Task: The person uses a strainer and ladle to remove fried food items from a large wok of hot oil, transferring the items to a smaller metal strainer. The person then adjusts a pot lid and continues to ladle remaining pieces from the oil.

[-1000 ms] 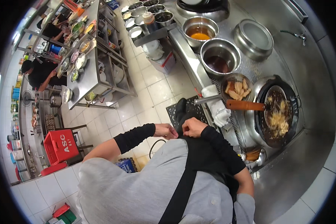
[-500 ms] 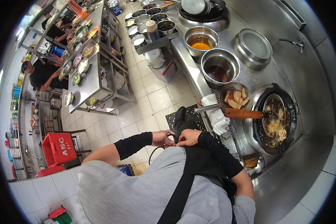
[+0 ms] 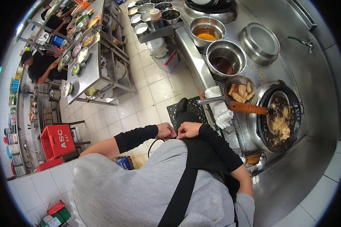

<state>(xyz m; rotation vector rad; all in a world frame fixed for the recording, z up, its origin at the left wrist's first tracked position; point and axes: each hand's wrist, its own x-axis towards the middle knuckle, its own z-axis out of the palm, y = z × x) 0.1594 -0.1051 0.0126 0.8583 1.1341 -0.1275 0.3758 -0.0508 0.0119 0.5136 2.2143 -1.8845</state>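
Note:
At the waist of the black apron (image 3: pixel 201 151), my left hand (image 3: pixel 165 131) and my right hand (image 3: pixel 189 129) come close together, fingertips nearly touching. Both sets of fingers are bent into a pinch. A thin black cord (image 3: pixel 152 144) curves up from my left side to the left hand, which seems to grip it. Whatever my right fingers pinch is too small and partly hidden. Black sleeves cover both forearms. To the right, battered food (image 3: pixel 281 128) fries in a wok (image 3: pixel 254 125) of bubbling oil, with a wooden-handled strainer (image 3: pixel 250 107) resting across it.
Fried pieces lie in a perforated ladle (image 3: pixel 238 80) beside a white cloth (image 3: pixel 219 109). Steel pots (image 3: pixel 225 47) of liquid stand along the range. At left are a prep table (image 3: pixel 91 72) with bowls, a red crate (image 3: pixel 58 142) and a co-worker in black (image 3: pixel 41 68).
My hands have drawn closer together, and the dark loop seen between them is now out of sight. The view has shifted slightly. The co-worker's arm has moved.

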